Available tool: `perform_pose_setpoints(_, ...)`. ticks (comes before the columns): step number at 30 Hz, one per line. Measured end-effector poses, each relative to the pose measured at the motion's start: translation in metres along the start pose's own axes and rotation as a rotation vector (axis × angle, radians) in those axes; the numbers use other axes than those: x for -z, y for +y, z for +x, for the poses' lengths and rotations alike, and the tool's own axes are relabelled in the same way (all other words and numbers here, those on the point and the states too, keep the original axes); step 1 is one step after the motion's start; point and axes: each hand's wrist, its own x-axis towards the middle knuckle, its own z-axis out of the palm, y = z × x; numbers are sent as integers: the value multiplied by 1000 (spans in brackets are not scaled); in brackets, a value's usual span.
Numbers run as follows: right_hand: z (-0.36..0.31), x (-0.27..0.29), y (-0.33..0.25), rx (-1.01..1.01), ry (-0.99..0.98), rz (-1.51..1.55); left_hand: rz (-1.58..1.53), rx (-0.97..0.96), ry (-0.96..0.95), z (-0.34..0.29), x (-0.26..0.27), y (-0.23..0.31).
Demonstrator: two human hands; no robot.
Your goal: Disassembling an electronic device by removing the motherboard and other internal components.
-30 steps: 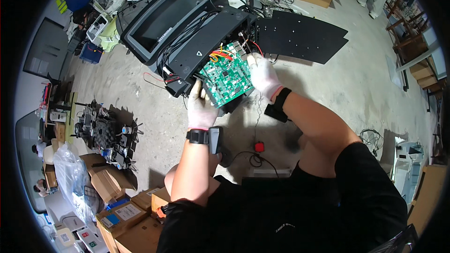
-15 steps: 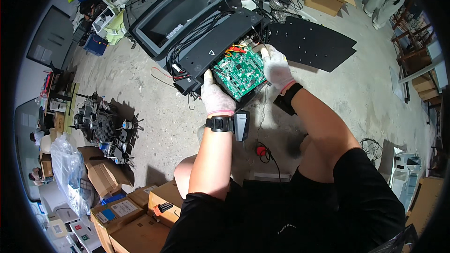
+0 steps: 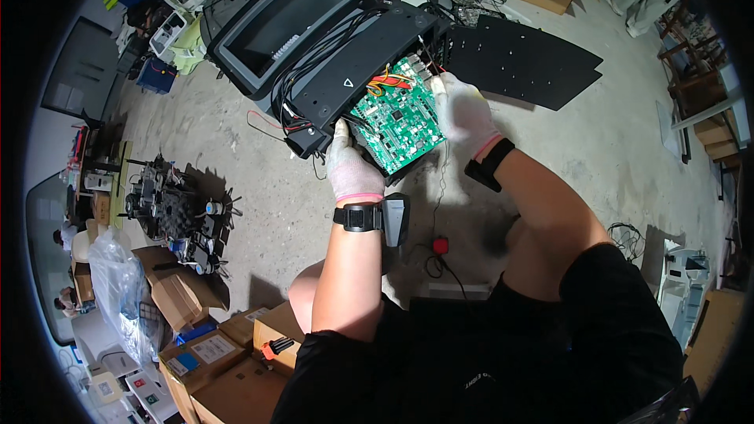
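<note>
A green circuit board [image 3: 399, 127] with orange, red and yellow wires lies tilted at the near edge of a large black device [image 3: 345, 78]. Gloved in white, my left hand [image 3: 353, 166] grips the board's left side, its thumb up by the black housing. My right hand [image 3: 465, 114] holds the opposite side, with the thumb at the board's edge near the metal connectors. The fingers of both hands are largely hidden beneath. A bundle of black cables [image 3: 302, 67] runs across the device, beside a grey-framed recessed opening [image 3: 302, 20].
Black flat panels [image 3: 526, 63] lie on the floor right of the device. Cardboard boxes [image 3: 224, 377] stand at the lower left. Left on the floor is a black wheeled or legged machine [image 3: 169, 204]. A red object with a black cable [image 3: 441, 246] lies near my legs.
Both hands and the board have shifted slightly left in view, along with the device. The board shows more fully at its upper end, and the grip looks the same.
</note>
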Motion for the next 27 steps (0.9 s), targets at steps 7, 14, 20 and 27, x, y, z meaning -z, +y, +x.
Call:
perform_pose_setpoints(7,-16,13,-12,0,25,58,-16,32,14,-2,4,3)
perform_pose_setpoints(14,-33,-11,16,-215,-60,373,86,5,-11,-20,1,13)
perform_pose_setpoints(20,22,-36,9,-134,81,692,68,-16,-11,-17,8,8)
perform_pose_setpoints(27,-4,16,-31,151,41,313,172,82,-37,-30,-2,27)
